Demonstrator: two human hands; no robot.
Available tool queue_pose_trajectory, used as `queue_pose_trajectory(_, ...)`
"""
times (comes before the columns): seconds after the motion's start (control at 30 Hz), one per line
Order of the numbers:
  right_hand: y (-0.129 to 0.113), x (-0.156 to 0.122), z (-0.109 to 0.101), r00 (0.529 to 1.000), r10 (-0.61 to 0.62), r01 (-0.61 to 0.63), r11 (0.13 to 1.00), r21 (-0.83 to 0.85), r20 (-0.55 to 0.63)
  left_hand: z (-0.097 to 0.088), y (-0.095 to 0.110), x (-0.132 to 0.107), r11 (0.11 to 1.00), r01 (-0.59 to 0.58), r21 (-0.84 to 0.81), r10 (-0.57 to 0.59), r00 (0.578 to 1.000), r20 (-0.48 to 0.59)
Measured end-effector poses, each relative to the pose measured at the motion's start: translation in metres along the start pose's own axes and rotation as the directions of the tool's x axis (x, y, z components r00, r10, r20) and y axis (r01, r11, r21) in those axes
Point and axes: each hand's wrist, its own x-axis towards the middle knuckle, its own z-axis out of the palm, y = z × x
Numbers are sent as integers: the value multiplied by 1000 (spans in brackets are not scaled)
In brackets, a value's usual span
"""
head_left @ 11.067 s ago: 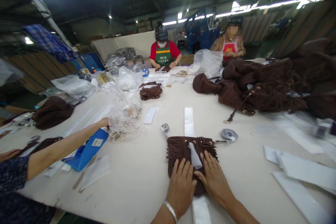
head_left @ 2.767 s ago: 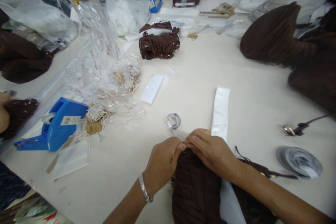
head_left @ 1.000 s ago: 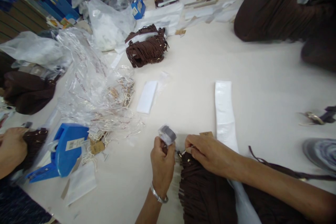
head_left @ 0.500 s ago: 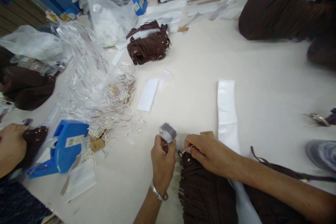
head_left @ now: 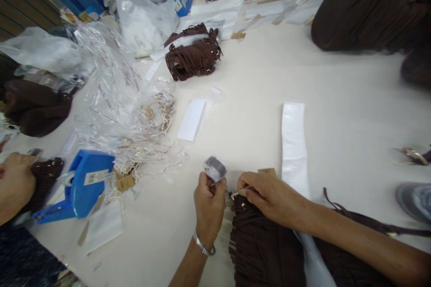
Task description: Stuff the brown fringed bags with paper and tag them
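My left hand [head_left: 210, 204], with a silver bangle at the wrist, is closed on a small loop-shaped piece [head_left: 216, 168] wrapped in clear plastic, grey on its outer side. Just to its right, my right hand [head_left: 261, 195] pinches a thin pale string [head_left: 246, 189] at the top corner of a dark brown fringed bag [head_left: 266, 242]. Gold-coloured metal fittings show at that corner. A brown card tag [head_left: 267, 172] sticks out behind my right hand. My right forearm crosses over the bag, hiding part of it.
A white paper strip [head_left: 294, 139] lies beyond my right hand. To the left are a blue tape dispenser [head_left: 89, 184], crumpled clear plastic [head_left: 107, 94] and a co-worker's hand [head_left: 15, 184]. Another fringed bag [head_left: 193, 56] sits farther back. A brown strap [head_left: 370, 219] lies at right.
My hands keep nearly the same pose on the wrapped piece and the string. At the far side, a co-worker's hands have lifted off a brown bag. The view has shifted slightly.
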Motion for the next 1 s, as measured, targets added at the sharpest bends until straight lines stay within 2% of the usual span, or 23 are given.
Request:
queue_pose_trajectory(0.3, 4, -1, 0, 1000, -28, 28, 999, 35, 1, 2, -1, 1, 995, 24, -92, -20, 999, 48)
queue_pose_trajectory(0.63, 2, 1, -1, 999, -35, 35, 998, 46, -8, 2, 3, 1, 989, 37, -143, -30, 998, 50)
queue_pose_trajectory(1.0, 2, 3, 4, 999, -44, 43, 998, 40, 12, 0, 4, 2, 997, 24, -76, -21, 999, 31)
